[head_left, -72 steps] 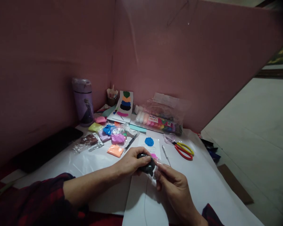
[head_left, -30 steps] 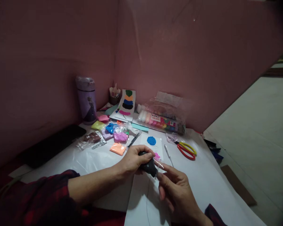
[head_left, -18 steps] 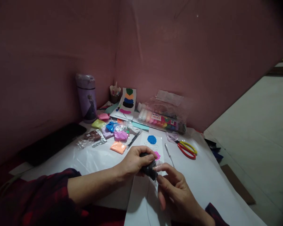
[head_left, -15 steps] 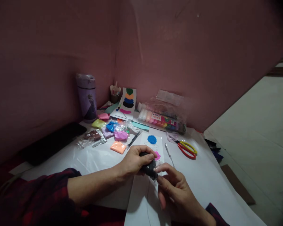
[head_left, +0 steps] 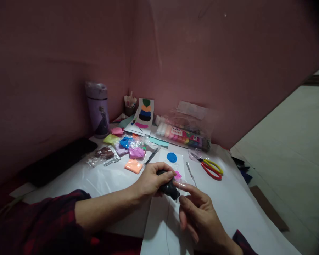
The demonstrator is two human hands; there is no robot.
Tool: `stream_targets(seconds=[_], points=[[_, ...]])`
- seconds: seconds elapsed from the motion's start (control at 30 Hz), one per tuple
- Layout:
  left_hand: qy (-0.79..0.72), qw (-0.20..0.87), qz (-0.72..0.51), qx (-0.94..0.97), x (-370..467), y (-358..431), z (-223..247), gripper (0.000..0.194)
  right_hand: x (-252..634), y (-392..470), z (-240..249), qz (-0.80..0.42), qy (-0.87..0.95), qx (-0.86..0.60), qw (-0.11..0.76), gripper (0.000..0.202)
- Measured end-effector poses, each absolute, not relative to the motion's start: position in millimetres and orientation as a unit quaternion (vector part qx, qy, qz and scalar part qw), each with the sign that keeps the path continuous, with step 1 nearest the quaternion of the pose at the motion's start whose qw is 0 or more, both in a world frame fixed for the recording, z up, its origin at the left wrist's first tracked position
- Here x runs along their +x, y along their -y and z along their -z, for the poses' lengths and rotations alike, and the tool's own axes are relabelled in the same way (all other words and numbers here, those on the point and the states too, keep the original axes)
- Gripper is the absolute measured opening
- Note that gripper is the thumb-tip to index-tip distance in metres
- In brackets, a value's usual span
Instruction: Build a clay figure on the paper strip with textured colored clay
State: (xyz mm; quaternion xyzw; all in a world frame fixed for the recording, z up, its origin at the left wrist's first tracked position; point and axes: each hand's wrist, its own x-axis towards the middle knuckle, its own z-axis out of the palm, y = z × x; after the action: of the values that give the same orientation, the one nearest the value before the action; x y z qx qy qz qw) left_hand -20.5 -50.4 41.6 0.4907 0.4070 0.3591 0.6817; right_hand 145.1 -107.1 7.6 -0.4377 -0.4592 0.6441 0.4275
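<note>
My left hand (head_left: 155, 179) is closed around a black packet (head_left: 170, 190) that looks like wrapped clay. Close to the packet's lower right end is my right hand (head_left: 198, 209), its index finger stretched toward the packet and its thumb apart from it. Both hands are above a white paper strip (head_left: 159, 226) that bears a blue clay patch (head_left: 171, 157) and a pink patch (head_left: 178, 175), the latter partly hidden behind the left fingers. A thin curved line runs down the strip.
Colored clay packets (head_left: 133, 165) and a pen (head_left: 152, 154) lie left of the strip. To the right are a thin metal tool (head_left: 190, 173) and red-yellow scissors (head_left: 212, 170). Behind stand a purple bottle (head_left: 98, 111), a painted card (head_left: 145, 113) and a clear bag (head_left: 184, 132).
My right thumb and index finger have moved apart and slightly away from the packet's end. The left hand keeps its hold on the packet.
</note>
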Motion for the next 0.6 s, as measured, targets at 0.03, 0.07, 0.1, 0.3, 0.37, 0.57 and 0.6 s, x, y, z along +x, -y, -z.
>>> stream_targets(seconds=[0.03,0.07,0.1,0.3,0.37,0.57,0.6], points=[[-0.405,0.681,-0.358,0.494,-20.7,50.8,-41.7,0.024,145.7,107.2,-7.6,-0.656,0.461,-0.427,0.418,0.05],[-0.404,0.681,-0.358,0.496,-20.7,51.2,-41.4,0.024,146.3,107.2,-7.5,-0.665,0.463,-0.419,0.41,0.047],[-0.401,0.682,-0.358,0.496,-20.6,51.4,-40.8,0.025,146.7,107.4,-7.5,-0.669,0.466,-0.415,0.402,0.043],[-0.388,0.694,-0.373,0.479,-18.7,51.2,-37.7,0.027,146.8,107.5,-10.4,-0.657,0.493,-0.415,0.391,0.031],[-0.399,0.692,-0.373,0.473,-18.6,50.4,-39.2,0.025,146.6,107.1,-9.7,-0.644,0.507,-0.422,0.386,0.033],[-0.422,0.667,-0.383,0.48,-19.6,47.4,-41.6,0.022,145.3,108.8,-1.8,-0.498,0.569,-0.486,0.438,0.039],[-0.419,0.664,-0.387,0.484,-19.6,47.1,-40.9,0.023,145.2,109.3,-0.9,-0.471,0.588,-0.491,0.437,0.038]])
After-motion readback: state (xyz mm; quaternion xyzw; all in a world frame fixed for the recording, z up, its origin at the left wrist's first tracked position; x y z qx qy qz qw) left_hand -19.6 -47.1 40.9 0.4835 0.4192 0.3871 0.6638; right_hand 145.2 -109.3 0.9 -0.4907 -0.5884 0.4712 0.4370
